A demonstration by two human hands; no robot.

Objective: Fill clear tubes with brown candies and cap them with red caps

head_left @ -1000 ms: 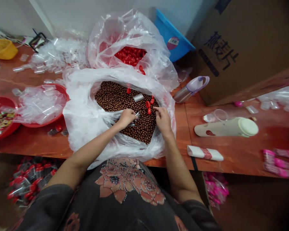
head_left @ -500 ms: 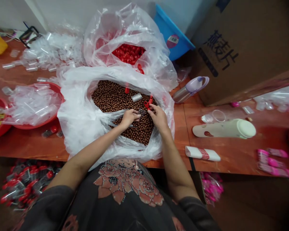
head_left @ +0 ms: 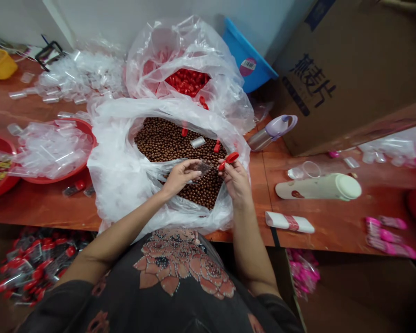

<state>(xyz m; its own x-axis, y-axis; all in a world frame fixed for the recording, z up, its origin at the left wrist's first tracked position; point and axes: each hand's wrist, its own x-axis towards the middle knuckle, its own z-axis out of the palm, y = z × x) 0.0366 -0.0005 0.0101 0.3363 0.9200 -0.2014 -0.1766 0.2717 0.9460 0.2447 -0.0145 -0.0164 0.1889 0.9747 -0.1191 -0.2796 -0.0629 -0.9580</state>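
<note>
A white plastic bag [head_left: 111,157] lies open in front of me, filled with small brown balls [head_left: 162,138]. Over it, my left hand [head_left: 183,175] is closed around a clear plastic tube [head_left: 205,168], whose contents I cannot make out. Just right of the tube, my right hand [head_left: 236,181] pinches a red cap [head_left: 229,160] between thumb and fingers. Cap and tube are apart. On the balls lie another clear tube [head_left: 197,142] and two more red caps, one at the bag's right side [head_left: 217,146] and one farther back [head_left: 184,131].
Behind stands a bag of red caps [head_left: 187,82]. Left are a red basin [head_left: 92,134] with plastic bags and a heap of clear tubes [head_left: 79,76]. A flask [head_left: 270,132], a pale green bottle [head_left: 315,186], a tissue pack [head_left: 289,222] and a large carton [head_left: 346,92] stand or lie right.
My right hand has lifted the red cap off the balls and turned it upward. My left hand has shifted slightly left and tilted the tube.
</note>
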